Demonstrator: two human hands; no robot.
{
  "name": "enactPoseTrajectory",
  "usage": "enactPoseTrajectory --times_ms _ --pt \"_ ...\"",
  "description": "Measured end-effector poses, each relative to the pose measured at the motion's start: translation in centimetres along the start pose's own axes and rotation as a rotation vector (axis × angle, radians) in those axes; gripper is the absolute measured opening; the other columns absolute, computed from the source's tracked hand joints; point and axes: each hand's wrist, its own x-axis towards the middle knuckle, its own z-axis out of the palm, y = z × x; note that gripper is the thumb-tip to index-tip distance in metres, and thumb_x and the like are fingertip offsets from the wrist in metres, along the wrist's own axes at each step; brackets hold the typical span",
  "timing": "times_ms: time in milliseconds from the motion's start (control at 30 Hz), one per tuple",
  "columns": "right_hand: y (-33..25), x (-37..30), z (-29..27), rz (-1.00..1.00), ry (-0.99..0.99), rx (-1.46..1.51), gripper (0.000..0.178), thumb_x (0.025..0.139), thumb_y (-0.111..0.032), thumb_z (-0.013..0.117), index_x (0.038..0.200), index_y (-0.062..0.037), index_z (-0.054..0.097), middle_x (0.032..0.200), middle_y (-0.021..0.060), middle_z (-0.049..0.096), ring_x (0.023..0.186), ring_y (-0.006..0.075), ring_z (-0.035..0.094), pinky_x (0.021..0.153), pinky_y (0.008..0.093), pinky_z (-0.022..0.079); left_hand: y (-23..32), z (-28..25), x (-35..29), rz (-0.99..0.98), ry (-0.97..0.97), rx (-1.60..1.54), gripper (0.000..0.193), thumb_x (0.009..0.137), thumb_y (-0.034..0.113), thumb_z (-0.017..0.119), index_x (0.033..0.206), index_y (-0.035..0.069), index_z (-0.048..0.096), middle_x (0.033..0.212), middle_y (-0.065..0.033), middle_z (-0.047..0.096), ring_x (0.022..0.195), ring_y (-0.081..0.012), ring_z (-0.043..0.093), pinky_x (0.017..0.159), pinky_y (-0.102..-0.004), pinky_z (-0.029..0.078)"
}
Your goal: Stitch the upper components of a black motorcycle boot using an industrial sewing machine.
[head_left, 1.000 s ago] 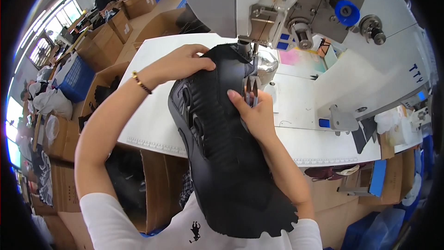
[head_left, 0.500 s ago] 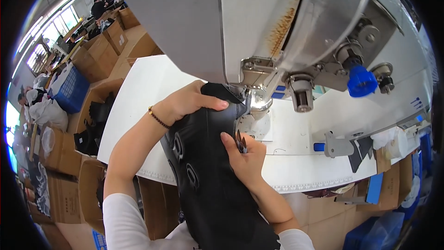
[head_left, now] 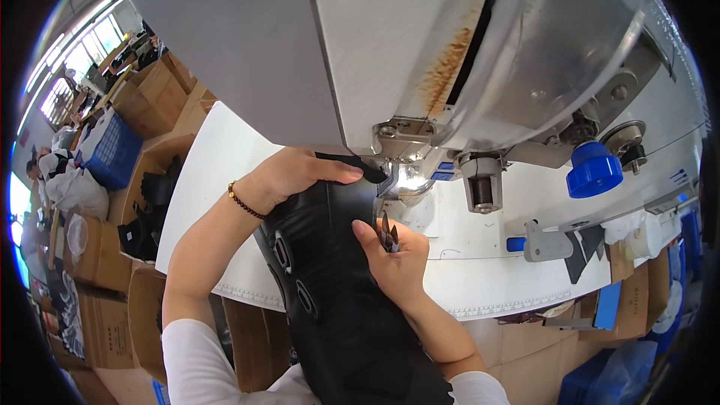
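A long black leather piece (head_left: 341, 285) with oval rings set along its left side runs from my lap up to the sewing machine (head_left: 247, 37). Its far edge lies at the machine's presser foot (head_left: 385, 181). My left hand (head_left: 289, 176) is closed on the far left end, thumb on top and fingers hidden underneath. Nearer to me, my right hand (head_left: 403, 264) pinches the right edge of the leather with the thumb on top. Dark pointed thread snips (head_left: 389, 238) stick up out of that same hand. The needle tip is hidden by the machine head.
The white table (head_left: 206, 202) has a ruler strip along its curved front edge. Blue-capped tension parts (head_left: 593, 171) jut from the machine. Dark scraps (head_left: 583, 255) hang over the table at the right. Cardboard boxes (head_left: 106, 322) and a blue crate (head_left: 114, 151) stand at the left.
The machine head looks larger and lower as my view has shifted closer. Both hands keep their hold on the leather, whose far end has moved slightly around the presser foot.
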Motion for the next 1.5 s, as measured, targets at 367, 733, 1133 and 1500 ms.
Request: enactPoseTrajectory --times_ms 367,733,1133,1500 --pt "0.2 0.9 0.2 0.036 -0.044 0.060 0.031 0.077 -0.017 0.063 0.056 -0.0006 0.046 0.045 0.0032 0.034 0.043 0.0084 0.030 0.040 0.0261 0.027 0.3 -0.4 0.4 -0.007 0.070 0.131 0.027 0.067 0.008 0.068 0.092 -0.001 0.061 0.085 -0.0053 0.060 0.078 -0.0126 0.054 0.072 -0.0237 0.043" --pt "-0.6 1.7 -1.4 0.114 -0.182 0.061 0.037 0.078 -0.020 0.061 0.052 -0.0019 0.043 0.043 -0.0005 0.035 0.043 0.0059 0.031 0.040 0.0253 0.026 0.4 0.5 -0.4 -0.126 0.113 -0.073 0.031 0.068 0.007 0.066 0.096 -0.002 0.059 0.090 -0.0061 0.060 0.080 -0.0137 0.055 0.075 -0.0229 0.043" --pt "-3.9 4.4 -8.7 0.081 -0.643 -0.238 0.038 0.076 -0.031 0.063 0.055 -0.0024 0.048 0.044 0.0006 0.042 0.043 0.0075 0.041 0.041 0.0272 0.031 -1.5 2.1 -2.8 -0.261 -0.088 -0.609 0.034 0.076 0.006 0.056 0.108 -0.004 0.049 0.100 -0.0120 0.059 0.083 -0.0188 0.060 0.076 -0.0287 0.049" --pt "-5.0 3.1 -10.3 -0.143 -0.655 -0.593 0.022 0.076 -0.028 0.060 0.069 -0.0072 0.057 0.054 0.0115 0.053 0.050 0.0317 0.052 0.047 0.0375 0.039 -3.0 4.5 -3.9 -0.193 -0.021 -0.805 0.033 0.076 0.001 0.053 0.109 -0.001 0.048 0.099 -0.0115 0.057 0.091 -0.0206 0.057 0.081 -0.0315 0.047"
